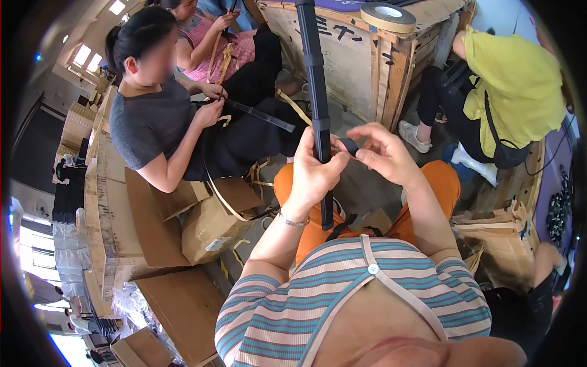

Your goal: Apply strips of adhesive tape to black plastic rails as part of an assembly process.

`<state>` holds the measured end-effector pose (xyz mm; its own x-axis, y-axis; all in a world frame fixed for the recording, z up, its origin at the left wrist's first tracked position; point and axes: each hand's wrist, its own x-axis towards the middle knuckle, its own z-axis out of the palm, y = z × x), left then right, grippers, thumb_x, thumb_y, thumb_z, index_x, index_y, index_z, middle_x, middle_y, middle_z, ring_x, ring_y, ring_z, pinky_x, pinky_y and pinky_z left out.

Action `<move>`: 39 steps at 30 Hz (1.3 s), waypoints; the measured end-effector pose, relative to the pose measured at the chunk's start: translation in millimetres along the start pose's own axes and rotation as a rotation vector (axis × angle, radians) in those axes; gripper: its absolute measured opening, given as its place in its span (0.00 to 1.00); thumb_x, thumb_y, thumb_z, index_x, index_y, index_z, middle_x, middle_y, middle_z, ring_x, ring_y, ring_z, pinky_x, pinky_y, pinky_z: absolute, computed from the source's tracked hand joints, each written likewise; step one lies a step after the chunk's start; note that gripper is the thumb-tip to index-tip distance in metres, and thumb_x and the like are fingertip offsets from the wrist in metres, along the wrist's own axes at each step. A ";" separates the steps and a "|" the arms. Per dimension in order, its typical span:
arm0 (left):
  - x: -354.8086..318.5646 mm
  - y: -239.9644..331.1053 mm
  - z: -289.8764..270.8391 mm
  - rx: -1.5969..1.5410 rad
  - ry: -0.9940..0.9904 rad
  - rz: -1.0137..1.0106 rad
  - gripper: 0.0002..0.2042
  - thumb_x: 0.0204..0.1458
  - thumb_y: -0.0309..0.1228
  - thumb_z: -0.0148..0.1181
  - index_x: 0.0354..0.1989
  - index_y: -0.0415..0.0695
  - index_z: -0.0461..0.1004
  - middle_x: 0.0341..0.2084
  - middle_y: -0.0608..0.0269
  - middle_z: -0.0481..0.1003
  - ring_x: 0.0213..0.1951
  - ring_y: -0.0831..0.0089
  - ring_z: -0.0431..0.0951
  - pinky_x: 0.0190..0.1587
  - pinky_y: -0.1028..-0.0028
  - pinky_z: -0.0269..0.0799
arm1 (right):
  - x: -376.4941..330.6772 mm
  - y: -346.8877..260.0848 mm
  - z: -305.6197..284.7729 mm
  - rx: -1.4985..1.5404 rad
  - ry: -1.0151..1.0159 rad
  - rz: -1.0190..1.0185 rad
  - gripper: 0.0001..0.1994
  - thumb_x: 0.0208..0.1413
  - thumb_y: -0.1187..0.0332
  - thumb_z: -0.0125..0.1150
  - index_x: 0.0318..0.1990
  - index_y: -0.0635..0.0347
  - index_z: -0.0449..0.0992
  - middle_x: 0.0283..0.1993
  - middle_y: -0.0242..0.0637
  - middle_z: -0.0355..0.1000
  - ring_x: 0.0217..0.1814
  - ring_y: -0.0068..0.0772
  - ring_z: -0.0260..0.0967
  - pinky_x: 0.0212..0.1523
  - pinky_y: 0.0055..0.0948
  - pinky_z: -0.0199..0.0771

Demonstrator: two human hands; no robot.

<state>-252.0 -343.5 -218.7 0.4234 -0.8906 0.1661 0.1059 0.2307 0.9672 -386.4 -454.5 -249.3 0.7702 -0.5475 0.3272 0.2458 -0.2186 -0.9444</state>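
A long, narrow black bar (316, 73) with darker bands around it runs from the top edge down to above my lap. My left hand (315, 171) is closed around its lower part. Beside it, my right hand (391, 160) pinches a short curled black strip (349, 147) between thumb and fingers. The strip reaches toward the bar at my left fingertips; whether it is joined to the bar is hidden by my fingers.
A large wooden crate (342, 67) stands ahead, with a tape roll (388, 17) on top. Seated at the left, a person in grey (147, 116) handles a black strip. Another in yellow (513, 92) sits at the right. Open cardboard boxes (214, 229) stand at my left.
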 end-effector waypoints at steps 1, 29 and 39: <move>1.5 2.4 1.3 -0.028 -0.026 -0.036 0.11 0.45 0.16 0.56 0.32 0.42 0.60 0.24 0.68 0.70 0.14 0.87 0.64 0.13 0.85 0.57 | -0.5 -5.6 -1.2 0.099 0.034 0.003 0.13 0.51 0.68 0.61 0.42 0.64 0.71 0.44 0.33 0.64 0.38 0.19 0.65 0.34 0.19 0.68; 13.2 -15.2 -5.1 -0.127 -0.319 -0.230 0.13 0.46 0.26 0.62 0.37 0.38 0.66 0.22 0.64 0.70 0.17 0.81 0.69 0.14 0.84 0.62 | 53.2 -24.5 -15.9 0.299 -0.008 -0.036 0.09 0.55 0.67 0.54 0.37 0.63 0.73 0.41 0.36 0.72 0.40 0.23 0.69 0.44 0.25 0.68; -85.8 -29.4 -54.0 0.307 -0.078 -0.372 0.12 0.59 0.37 0.45 0.35 0.39 0.66 0.17 0.71 0.63 0.18 0.85 0.60 0.20 0.85 0.57 | 56.1 -14.1 -5.9 0.338 -0.076 0.045 0.11 0.56 0.66 0.52 0.39 0.66 0.72 0.45 0.38 0.71 0.41 0.28 0.71 0.44 0.27 0.70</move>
<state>-242.9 -252.7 -271.8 0.3370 -0.9202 -0.1989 -0.0384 -0.2245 0.9737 -350.1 -486.9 -217.5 0.8229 -0.4862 0.2939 0.3822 0.0911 -0.9196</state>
